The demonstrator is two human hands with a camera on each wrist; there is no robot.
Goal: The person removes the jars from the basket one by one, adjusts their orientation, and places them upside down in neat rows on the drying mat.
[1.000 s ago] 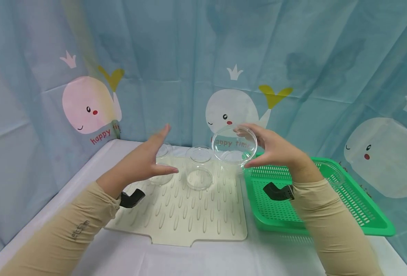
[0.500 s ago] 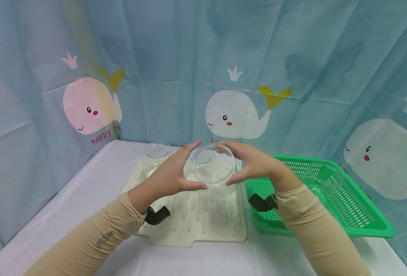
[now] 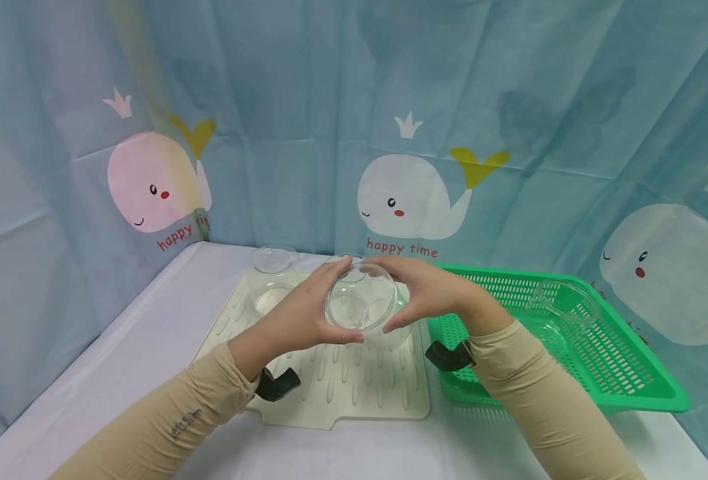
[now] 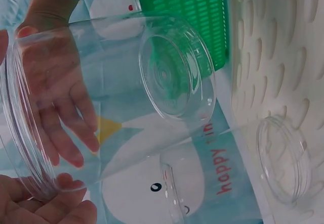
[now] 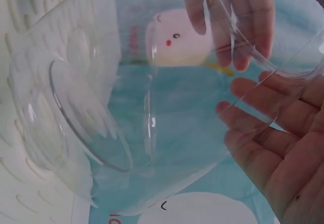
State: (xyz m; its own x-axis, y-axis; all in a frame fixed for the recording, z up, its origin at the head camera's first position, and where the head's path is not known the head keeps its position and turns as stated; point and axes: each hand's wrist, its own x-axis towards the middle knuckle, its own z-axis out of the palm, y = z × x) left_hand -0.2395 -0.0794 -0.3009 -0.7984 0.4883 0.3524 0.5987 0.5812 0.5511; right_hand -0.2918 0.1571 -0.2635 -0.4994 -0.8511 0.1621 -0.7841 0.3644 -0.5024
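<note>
Looking from my left, I see one jar [image 3: 272,281], then a middle jar [image 4: 286,161], both standing on the cream mat [image 3: 357,403]; those two look done. My left hand [image 3: 303,307] and right hand [image 3: 432,290] hold a third jar [image 3: 363,300] round its rim, tilted above the mat, so I judge it not yet put down. Rightward, a fourth jar [image 3: 567,303] sits in the green basket [image 3: 654,401], seemingly left over. My hands partly hide the middle jar, which crowds the space behind.

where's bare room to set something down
The mat is bare at its front, as is the cloth between mat and left curtain. Crowded: the mat's back, where jars stand and the left hand and right hand hold another jar.
</note>
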